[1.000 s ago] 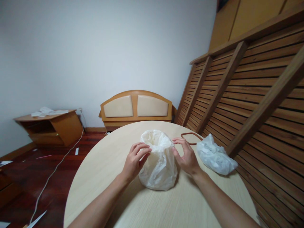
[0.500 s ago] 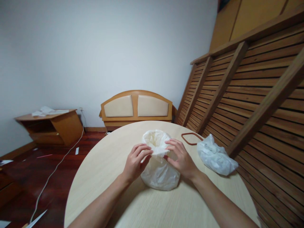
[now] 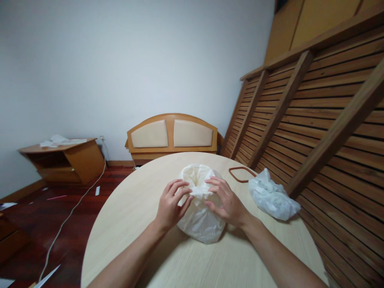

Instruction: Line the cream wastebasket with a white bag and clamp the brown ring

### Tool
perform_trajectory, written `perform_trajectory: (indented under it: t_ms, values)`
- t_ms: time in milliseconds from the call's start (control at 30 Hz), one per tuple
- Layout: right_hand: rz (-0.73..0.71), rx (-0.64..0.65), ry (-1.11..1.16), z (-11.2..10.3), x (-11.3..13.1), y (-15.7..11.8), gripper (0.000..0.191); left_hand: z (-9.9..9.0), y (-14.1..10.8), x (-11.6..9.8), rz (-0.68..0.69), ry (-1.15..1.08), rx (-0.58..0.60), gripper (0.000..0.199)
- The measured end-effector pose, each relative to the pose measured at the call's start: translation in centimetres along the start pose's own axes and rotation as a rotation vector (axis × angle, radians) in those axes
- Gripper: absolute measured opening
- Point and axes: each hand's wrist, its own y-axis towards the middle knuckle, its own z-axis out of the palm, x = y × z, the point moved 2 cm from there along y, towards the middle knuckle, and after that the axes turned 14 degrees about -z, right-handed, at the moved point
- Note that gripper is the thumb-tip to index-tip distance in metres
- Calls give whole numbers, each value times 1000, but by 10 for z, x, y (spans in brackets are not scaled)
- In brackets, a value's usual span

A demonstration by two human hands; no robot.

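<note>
A white plastic bag [image 3: 204, 222] stands on the round pale table [image 3: 126, 208], apparently over or around a container that I cannot make out. Its gathered mouth faces up, with a creased opening near the top. My left hand [image 3: 172, 202] pinches the near-left edge of the bag's rim between thumb and fingers. On the right side of the rim, my right hand [image 3: 226, 200] grips the plastic with curled fingers. Beyond my right hand lies a brown rounded ring-shaped frame [image 3: 242, 181], touching or close to a second crumpled white plastic bag [image 3: 271, 196].
Wooden slatted panels [image 3: 300, 132] lean along the right side, close to the table. A padded headboard [image 3: 172, 136] stands behind the table. To the left are a low wooden cabinet [image 3: 66, 162] with papers on top and a white cable [image 3: 69, 218] across the dark red floor.
The bag's mouth has drawn in and creased between my hands, and its base has shifted slightly nearer and left. Both hands stay at the rim, with the right one slightly further left.
</note>
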Motion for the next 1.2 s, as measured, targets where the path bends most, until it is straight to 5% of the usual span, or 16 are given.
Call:
perform_trajectory:
  t_ms: [233,433,633,833,1067,1200]
  values:
    - [-15,-1,0,-7,-4,-1,13,-5,1,2,-23,-22,14,16]
    - [-65,16,0,-8,5,4,12,-7,-1,-11,76,3,-10,33]
    - [-102,-6,13,-10,2,3,11,-4,0,-11,111,22,19,8]
    - [-115,-54,28,-18,0,4,13,-5,1,-8,192,0,34,4]
    - [-77,-35,-24,-23,3,5,48,-5,-7,-22,343,20,100,4]
    - [-81,-44,-38,-21,-5,-1,32,-3,-8,-23,366,48,104,6]
